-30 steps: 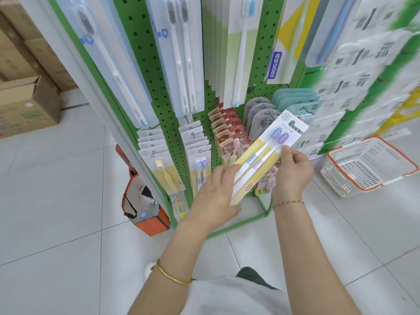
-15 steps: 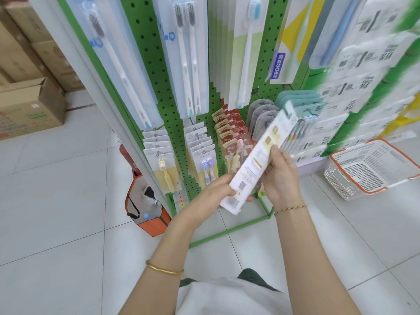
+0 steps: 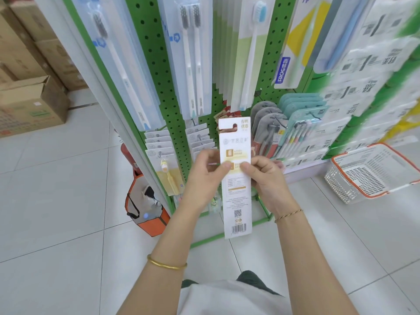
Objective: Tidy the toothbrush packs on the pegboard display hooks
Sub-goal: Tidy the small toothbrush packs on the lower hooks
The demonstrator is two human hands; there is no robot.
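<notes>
While toothbrush pack [image 3: 236, 201] stands upright before pegboard [image 3: 154, 64], printed back toward camera, left hand [image 3: 204, 176] pinches its left edge, right hand [image 3: 269, 180] its right edge. Pack front hidden. Cardboard box [image 3: 29, 108] contents unseen; basket [image 3: 341, 189] cut off at right.

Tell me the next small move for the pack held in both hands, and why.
Probably turn the toothbrush pack round so its front faces out: the left hand and right hand pinch its middle upright, barcode side toward the camera, while the hung packs show their fronts. Its hang slot is free.
</notes>
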